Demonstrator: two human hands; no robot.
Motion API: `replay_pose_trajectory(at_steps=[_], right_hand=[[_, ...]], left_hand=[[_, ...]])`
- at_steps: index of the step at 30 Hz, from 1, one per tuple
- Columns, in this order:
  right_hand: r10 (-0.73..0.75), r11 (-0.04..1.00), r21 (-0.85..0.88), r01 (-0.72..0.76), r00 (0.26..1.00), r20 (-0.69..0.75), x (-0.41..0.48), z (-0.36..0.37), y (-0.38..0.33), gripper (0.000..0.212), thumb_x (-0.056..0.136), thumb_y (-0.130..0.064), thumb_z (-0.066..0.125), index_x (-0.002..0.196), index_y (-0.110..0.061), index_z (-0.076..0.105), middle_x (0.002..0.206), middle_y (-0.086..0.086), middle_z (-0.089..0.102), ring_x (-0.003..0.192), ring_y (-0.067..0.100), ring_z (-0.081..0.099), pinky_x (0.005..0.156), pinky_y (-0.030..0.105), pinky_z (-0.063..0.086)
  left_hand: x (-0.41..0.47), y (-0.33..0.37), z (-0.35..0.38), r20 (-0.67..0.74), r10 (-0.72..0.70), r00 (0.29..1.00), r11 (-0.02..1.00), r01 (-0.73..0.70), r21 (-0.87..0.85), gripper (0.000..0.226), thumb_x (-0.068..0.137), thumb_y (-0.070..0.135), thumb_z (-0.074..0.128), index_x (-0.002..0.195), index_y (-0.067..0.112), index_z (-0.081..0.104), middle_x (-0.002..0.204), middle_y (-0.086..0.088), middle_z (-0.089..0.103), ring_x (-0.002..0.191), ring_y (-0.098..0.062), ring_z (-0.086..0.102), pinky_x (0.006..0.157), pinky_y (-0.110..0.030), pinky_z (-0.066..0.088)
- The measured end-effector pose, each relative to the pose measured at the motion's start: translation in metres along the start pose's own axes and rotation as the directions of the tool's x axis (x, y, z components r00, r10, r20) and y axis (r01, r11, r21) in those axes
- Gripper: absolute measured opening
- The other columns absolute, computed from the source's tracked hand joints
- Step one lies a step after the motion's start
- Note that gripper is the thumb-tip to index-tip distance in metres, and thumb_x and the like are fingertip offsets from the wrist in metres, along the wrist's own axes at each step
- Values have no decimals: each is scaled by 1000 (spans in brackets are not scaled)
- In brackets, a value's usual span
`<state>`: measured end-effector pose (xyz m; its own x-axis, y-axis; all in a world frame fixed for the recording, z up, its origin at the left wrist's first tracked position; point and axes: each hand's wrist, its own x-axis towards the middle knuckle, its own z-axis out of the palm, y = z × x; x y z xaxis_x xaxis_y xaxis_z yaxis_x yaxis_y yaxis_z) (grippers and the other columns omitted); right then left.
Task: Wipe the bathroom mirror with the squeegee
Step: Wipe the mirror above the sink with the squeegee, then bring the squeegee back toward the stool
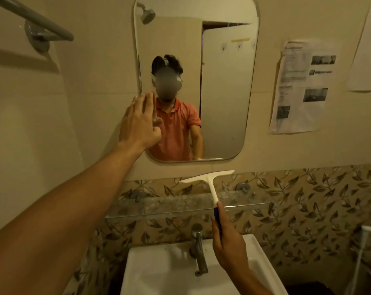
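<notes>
One squeegee (212, 186) clamped in R fingers (221, 213); L fingers (147, 103) straight at mirror (225, 92) edge.

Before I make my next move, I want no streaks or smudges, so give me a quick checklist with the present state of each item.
1. Grip on the squeegee: the right hand holds the blue handle end. Ok.
2. Blade on the mirror: it sits below the mirror's bottom edge, off the glass. Not ok.
3. Left hand out of the path: its straight fingers reach over the mirror's left edge. Not ok.
4. Blade level: the right end is higher. Not ok.
5. Glass wet or dry: cannot tell.
</notes>
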<state>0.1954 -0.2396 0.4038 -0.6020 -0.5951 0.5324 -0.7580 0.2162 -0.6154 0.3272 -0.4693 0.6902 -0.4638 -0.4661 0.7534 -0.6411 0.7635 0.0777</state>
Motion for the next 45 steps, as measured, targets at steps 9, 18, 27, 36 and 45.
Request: replay_pose_trajectory(at_steps=[9, 18, 27, 36, 45], right_hand=[[-7, 995, -100, 15, 997, 77, -24, 17, 36, 69, 99, -47, 32, 151, -56, -12, 110, -6, 65, 60, 14, 60, 50, 26, 51], [-35, 999, 22, 35, 999, -4, -4, 7, 32, 64, 98, -53, 30, 151, -59, -5, 81, -23, 58, 56, 7, 56, 45, 13, 38], [-48, 992, 108, 70, 980, -195, 67, -51, -16, 65, 102, -46, 42, 157, -40, 9, 86, -10, 61, 70, 5, 62, 60, 24, 55], [-10, 998, 50, 27, 949, -314, 101, -119, -41, 38, 103, -37, 50, 137, -26, 35, 80, -6, 60, 60, 11, 61, 52, 31, 54], [36, 992, -98, -84, 911, -411, 93, -168, -10, 42, 99, -41, 57, 135, -25, 42, 100, -4, 65, 74, 12, 65, 62, 30, 56]], left_hand=[[8, 3, 5, -61, 42, 997, 998, -39, 39, 99, 79, 24, 57, 161, 13, 2, 166, -14, 7, 153, -31, 8, 123, -47, 18], [12, 14, 8, -78, 107, 991, 993, -104, 48, 96, 83, 26, 56, 161, 13, 0, 167, -13, 4, 154, -28, 3, 124, -45, 13], [11, 48, 9, -86, 153, 985, 988, -151, 27, 84, 82, 28, 52, 158, 11, 21, 161, -17, 25, 151, -32, 16, 123, -49, 16], [-3, 106, 23, -105, 205, 973, 973, -214, -86, 71, 91, 33, 48, 156, 12, 29, 158, -14, 33, 149, -31, 23, 121, -50, 22], [-24, 197, 44, 58, 269, 961, 902, -231, -365, 29, 95, 34, 48, 105, 18, 70, 96, -7, 70, 82, -27, 64, 72, -37, 51]])
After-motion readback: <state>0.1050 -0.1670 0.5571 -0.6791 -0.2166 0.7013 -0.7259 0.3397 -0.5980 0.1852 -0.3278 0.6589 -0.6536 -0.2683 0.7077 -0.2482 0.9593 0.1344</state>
